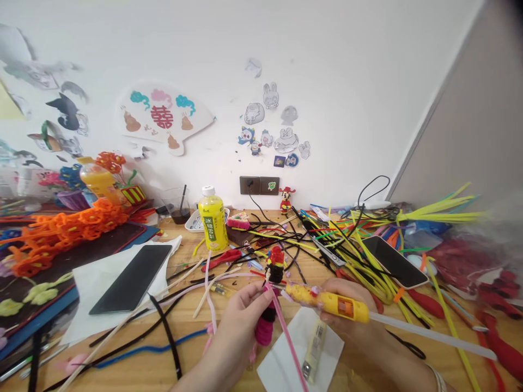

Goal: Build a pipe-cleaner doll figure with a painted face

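Note:
My left hand [244,314] is closed around a small pipe-cleaner doll [275,268] with a red and yellow head, a black middle and a magenta lower end. From the doll a pink pipe cleaner [289,340] trails down toward me. My right hand [354,305] grips a yellow hot glue gun [332,305], its nozzle pointing left at the doll's side, close to my left fingertips. Whether the nozzle touches the doll I cannot tell. A long translucent glue stick [435,333] sticks out of the gun's back end. Beneath the hands lies a white paper sheet [281,354] bearing a small clear tube [314,348].
A yellow drink bottle [213,220] stands behind my left hand. To the left are a dark tablet-like slab [133,277] and orange pipe-cleaner flowers [69,231]. On the right, a phone [394,261] lies among yellow pipe cleaners. A finished-looking red-hatted figure [286,200] stands by the wall.

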A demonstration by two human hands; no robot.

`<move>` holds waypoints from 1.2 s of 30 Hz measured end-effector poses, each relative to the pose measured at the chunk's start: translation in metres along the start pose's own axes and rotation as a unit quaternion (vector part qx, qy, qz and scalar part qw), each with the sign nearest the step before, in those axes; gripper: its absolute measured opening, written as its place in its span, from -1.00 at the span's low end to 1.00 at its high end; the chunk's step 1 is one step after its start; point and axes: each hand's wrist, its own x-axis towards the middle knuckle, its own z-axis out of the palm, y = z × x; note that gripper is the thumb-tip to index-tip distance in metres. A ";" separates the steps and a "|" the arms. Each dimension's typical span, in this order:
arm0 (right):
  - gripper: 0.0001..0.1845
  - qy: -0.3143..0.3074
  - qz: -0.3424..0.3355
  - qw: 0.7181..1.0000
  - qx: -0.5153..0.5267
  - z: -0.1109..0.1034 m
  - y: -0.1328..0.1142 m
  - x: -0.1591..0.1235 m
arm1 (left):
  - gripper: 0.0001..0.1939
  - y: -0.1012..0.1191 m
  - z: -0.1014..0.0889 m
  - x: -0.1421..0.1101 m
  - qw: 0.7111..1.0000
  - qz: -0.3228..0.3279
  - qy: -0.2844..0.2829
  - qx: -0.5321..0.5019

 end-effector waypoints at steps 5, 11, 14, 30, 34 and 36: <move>-0.60 -0.015 -0.012 1.000 -0.011 -0.001 0.003 0.001 | -0.76 0.000 -0.001 0.000 1.000 0.004 0.006 -0.003; -0.58 -0.021 -0.009 1.000 -0.012 0.000 0.003 0.000 | -0.76 -0.002 -0.002 0.002 1.000 0.002 0.006 -0.009; -0.60 -0.018 -0.012 1.000 -0.020 0.000 0.003 0.000 | -0.75 -0.004 -0.002 0.001 1.000 -0.003 0.005 -0.002; -0.70 0.025 -0.087 0.985 -0.146 -0.004 -0.003 -0.002 | -0.75 -0.005 -0.005 0.004 1.000 0.009 -0.005 0.008; -0.74 0.018 -0.132 0.961 -0.242 -0.011 0.008 0.002 | -0.78 -0.004 -0.006 0.005 0.999 0.046 0.011 -0.009; -0.78 -0.003 -0.149 0.943 -0.296 -0.014 0.021 0.006 | -0.79 -0.002 -0.005 0.004 0.999 0.043 0.019 -0.003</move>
